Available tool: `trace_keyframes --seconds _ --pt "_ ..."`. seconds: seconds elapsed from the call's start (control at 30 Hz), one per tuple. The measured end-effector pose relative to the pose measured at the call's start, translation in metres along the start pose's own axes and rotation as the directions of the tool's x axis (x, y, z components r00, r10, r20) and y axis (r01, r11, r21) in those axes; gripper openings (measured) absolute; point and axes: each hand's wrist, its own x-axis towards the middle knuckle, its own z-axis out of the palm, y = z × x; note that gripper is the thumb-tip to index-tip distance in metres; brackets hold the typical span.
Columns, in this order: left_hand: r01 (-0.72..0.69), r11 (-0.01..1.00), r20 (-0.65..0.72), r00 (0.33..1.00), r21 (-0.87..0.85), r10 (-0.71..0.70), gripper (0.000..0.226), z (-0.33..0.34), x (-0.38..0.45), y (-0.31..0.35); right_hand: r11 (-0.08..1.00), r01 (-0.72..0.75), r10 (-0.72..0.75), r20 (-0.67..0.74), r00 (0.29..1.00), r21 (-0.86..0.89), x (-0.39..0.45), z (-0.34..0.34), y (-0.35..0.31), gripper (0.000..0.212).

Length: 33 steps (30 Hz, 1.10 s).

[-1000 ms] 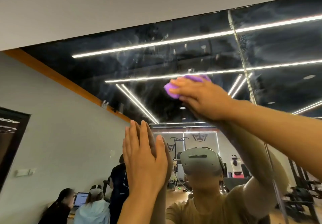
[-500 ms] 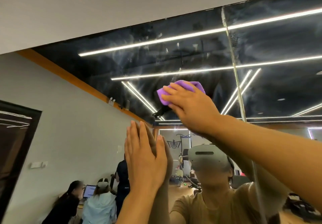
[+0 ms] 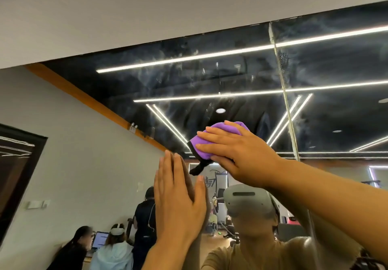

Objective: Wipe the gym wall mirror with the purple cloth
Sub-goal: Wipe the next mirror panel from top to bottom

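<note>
The gym wall mirror [image 3: 231, 76] fills the upper middle and right of the head view, streaked with pale smears and reflecting ceiling light strips. My right hand [image 3: 237, 154] presses the bunched purple cloth [image 3: 201, 145] flat against the glass, fingers spread over it. A black edge of the cloth hangs down at its lower left. My left hand [image 3: 178, 198] lies flat on the mirror below and left of the cloth, fingers together and pointing up, holding nothing.
A vertical seam [image 3: 283, 85] between mirror panels runs right of the cloth. The white wall band [image 3: 147, 13] borders the mirror's top edge. The glass reflects several people [image 3: 113, 246] at the lower left and gym gear [image 3: 218, 187] behind.
My right hand has slid the cloth down and slightly left across the glass. The view has tilted upward. My left hand has stayed flat in its place.
</note>
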Motion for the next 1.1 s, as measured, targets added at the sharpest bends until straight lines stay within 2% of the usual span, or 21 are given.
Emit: trace_keyframes --seconds 0.1,0.2,0.33,0.43,0.53,0.7,0.8,0.9,0.97,1.1 --pt "-0.104 0.993 0.021 0.994 0.059 0.103 0.076 -0.005 0.022 -0.004 0.987 -0.117 0.119 -0.015 0.993 0.110 0.020 -0.006 0.014 0.045" --pt "-0.214 0.972 0.017 0.977 0.092 0.213 0.081 -0.009 0.043 -0.003 0.967 -0.236 0.241 -0.050 0.969 0.097 0.044 -0.017 0.046 0.042" --pt "-0.265 0.957 0.006 0.964 0.117 0.266 0.077 -0.010 0.069 -0.005 0.878 -0.464 0.477 -0.124 0.870 0.122 0.083 -0.035 0.088 0.042" --pt "-0.291 0.952 -0.019 0.956 0.092 0.294 0.074 -0.014 0.080 -0.006 0.826 -0.548 0.563 -0.169 0.809 0.129 0.094 -0.035 0.084 0.041" --pt "-0.272 0.962 -0.045 0.961 0.031 0.273 0.073 -0.015 0.088 -0.002 0.872 -0.486 0.489 -0.190 0.851 0.067 0.083 -0.025 0.061 0.040" --pt "-0.232 0.972 -0.037 0.972 -0.033 0.230 0.066 -0.009 0.079 0.010 0.957 -0.277 0.280 -0.023 0.960 0.083 0.028 -0.013 0.010 0.049" --pt "-0.200 0.978 -0.023 0.980 -0.060 0.199 0.063 -0.002 0.071 0.017 0.980 -0.157 0.147 0.080 0.986 0.126 0.002 -0.016 -0.005 0.048" --pt "-0.197 0.978 -0.025 0.980 -0.062 0.196 0.065 0.002 0.067 0.020 0.992 -0.087 0.075 0.125 0.989 0.096 0.001 -0.023 0.012 0.048" --pt "-0.187 0.981 -0.032 0.982 -0.053 0.185 0.064 0.002 0.066 0.020 0.994 -0.092 0.087 0.090 0.992 0.053 0.011 -0.026 0.029 0.046" --pt "-0.162 0.985 -0.046 0.986 -0.058 0.160 0.075 0.003 0.066 0.024 0.945 -0.321 0.324 -0.047 0.945 0.057 0.049 -0.037 0.068 0.040"
